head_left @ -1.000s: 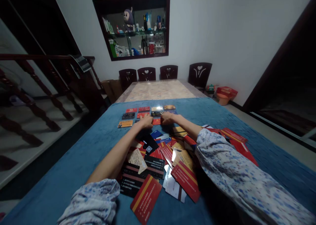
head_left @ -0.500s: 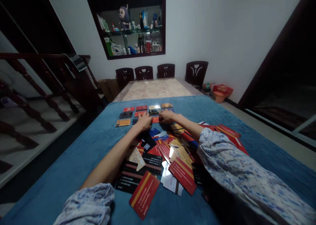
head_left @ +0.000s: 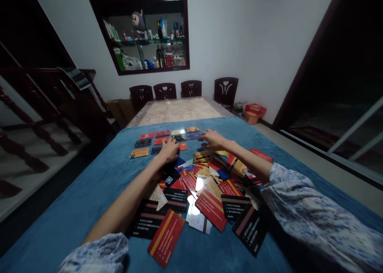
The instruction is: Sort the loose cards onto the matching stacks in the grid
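Observation:
Rows of bank-type cards lie face up on the blue cloth, with a yellow card [head_left: 139, 153] at the near left. My left hand [head_left: 170, 149] is at the nearest row, its bent fingers closed over the left end of a small red card [head_left: 183, 146], which is partly hidden under it. To the right, my right hand [head_left: 213, 139] hovers beside the rows, fingers apart and holding nothing visible. It is nearest a blue card [head_left: 193, 136]. Below both hands spreads a loose pile of cards, among them a red card [head_left: 211, 210] and a black card [head_left: 250, 230].
Blue cloth [head_left: 98, 177] covers the near part of a long table [head_left: 179, 109]. Dark chairs [head_left: 226, 90] stand at its far end. A wall cabinet [head_left: 188, 45] holds bottles and a purple plush toy [head_left: 138, 23]. Railings [head_left: 36, 123] are at left; an orange bucket [head_left: 253, 116] is on the floor.
My right hand has moved right, off the red card, and its fingers have spread. My left hand stays at the card row. The view has turned slightly to the right.

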Demonstrator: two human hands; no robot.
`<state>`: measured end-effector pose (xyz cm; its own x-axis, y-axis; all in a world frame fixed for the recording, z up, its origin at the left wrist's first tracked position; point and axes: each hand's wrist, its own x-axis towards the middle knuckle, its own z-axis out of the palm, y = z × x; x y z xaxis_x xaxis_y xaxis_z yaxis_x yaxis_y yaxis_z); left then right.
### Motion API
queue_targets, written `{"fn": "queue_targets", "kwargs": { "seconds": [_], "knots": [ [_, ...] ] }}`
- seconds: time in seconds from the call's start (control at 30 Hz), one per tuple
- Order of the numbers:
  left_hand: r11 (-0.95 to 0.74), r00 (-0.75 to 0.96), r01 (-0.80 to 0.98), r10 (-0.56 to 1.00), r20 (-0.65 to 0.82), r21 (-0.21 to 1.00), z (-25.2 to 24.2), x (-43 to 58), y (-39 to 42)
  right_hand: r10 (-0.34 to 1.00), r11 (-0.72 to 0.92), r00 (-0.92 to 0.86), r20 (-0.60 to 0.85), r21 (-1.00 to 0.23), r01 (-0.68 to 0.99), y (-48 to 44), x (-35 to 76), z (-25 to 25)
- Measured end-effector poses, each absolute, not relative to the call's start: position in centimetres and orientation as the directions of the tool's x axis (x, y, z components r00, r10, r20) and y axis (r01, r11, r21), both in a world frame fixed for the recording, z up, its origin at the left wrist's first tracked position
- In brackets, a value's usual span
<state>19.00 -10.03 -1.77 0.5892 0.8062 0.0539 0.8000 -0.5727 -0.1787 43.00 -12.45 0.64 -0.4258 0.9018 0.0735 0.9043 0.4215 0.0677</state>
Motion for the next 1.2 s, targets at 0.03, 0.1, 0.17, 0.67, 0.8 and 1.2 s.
{"fn": "queue_targets", "kwargs": {
  "seconds": [0.03,0.1,0.17,0.67,0.8,1.2],
  "knots": [
    [-0.577,0.592,0.8,0.804,0.058,-0.167,-1.6,19.3,-10.3,0.904,0.415,-0.42,0.084,0.066,0.907,-13.0,43.5,0.7],
    [-0.593,0.606,0.792,0.792,0.073,-0.145,-1.3,20.0,-10.9,0.907,0.403,-0.408,0.104,0.063,0.913,-14.1,44.4,0.8],
    [-0.613,0.625,0.78,0.775,0.098,-0.124,-1.1,20.7,-11.4,0.91,0.393,-0.397,0.116,0.062,0.918,-15.1,45.3,0.9],
    [-0.888,0.88,0.46,0.454,0.139,-0.013,-2.0,29.9,-17.3,0.948,0.267,-0.267,0.176,0.026,0.963,-20.7,53.5,-1.9],
    [-0.928,0.92,0.373,0.368,0.137,-0.017,-2.1,32.6,-18.5,0.955,0.22,-0.223,0.196,0.036,0.975,-22.0,55.3,-2.2],
    [-0.991,0.984,0.131,0.125,0.126,-0.041,-3.4,39.5,-20.7,0.972,0.023,-0.027,0.234,0.018,1.0,-25.3,59.0,-3.9]
  ]
}}
